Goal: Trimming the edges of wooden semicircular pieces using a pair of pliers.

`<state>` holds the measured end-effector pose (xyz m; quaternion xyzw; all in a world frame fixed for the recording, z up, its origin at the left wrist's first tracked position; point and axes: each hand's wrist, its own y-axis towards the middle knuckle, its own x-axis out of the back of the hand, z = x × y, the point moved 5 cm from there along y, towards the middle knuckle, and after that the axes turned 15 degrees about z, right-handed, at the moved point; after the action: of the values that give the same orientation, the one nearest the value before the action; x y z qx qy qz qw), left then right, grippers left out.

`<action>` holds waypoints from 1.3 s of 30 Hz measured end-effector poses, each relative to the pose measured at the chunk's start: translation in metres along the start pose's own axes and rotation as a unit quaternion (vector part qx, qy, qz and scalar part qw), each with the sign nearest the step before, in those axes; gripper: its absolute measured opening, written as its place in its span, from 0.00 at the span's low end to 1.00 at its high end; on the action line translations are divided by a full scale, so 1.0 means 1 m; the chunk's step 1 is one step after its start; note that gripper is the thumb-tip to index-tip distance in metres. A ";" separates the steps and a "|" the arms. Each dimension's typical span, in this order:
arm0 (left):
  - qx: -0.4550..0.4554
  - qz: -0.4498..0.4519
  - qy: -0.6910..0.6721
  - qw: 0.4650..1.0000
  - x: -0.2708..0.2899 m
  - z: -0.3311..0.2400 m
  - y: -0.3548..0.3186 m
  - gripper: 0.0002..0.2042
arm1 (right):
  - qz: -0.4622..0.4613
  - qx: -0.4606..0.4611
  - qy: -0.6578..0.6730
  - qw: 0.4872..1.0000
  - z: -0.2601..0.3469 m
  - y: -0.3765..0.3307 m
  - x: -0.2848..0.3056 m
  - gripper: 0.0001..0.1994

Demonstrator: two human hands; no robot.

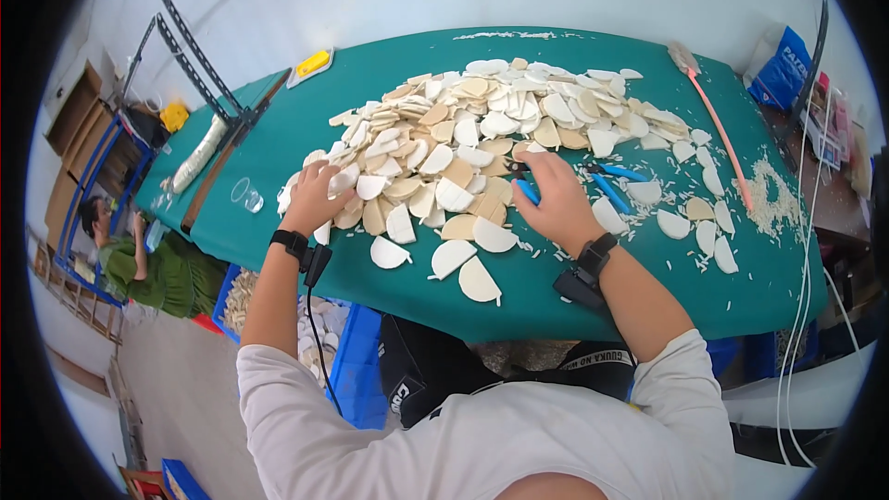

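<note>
A wide heap of white and beige half-round pads (454,167) spreads over the green table. My left hand (315,202) is at the heap's left edge, fingers bent, a white half-round pad (344,179) between thumb and fingers. On the right side of the heap my right hand (556,202) is closed round small blue-handled cutters (527,191). Their dark jaws point left over the pads, and the palm hides part of the handles. A second pair of blue-handled cutters (611,193) lies open just right of that hand, among thin white trimmings.
A clear cup (248,196) stands left of the heap. To the right lie a pink-handled brush (718,125) and a trimmings pile (773,199). Blue crates (359,366) with pads sit below the table's edge. A person in green (157,270) sits at far left.
</note>
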<state>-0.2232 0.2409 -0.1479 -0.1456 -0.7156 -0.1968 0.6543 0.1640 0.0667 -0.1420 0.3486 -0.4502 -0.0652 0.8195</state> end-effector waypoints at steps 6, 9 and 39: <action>-0.012 0.021 0.003 1.000 -0.012 0.001 0.016 0.24 | -0.003 -0.005 -0.006 1.000 0.000 0.001 0.003 0.19; -0.008 -0.011 0.053 0.999 -0.002 -0.019 0.019 0.14 | 0.011 0.009 -0.008 1.000 -0.003 -0.001 0.003 0.19; -0.189 -0.014 -0.691 0.698 -0.032 -0.254 0.048 0.08 | -0.016 -0.026 0.032 0.999 -0.018 0.004 0.008 0.19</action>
<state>0.0259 0.1652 -0.1587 -0.3508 -0.9163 -0.1809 -0.0678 0.1814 0.0758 -0.1403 0.3364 -0.4162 -0.0782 0.8411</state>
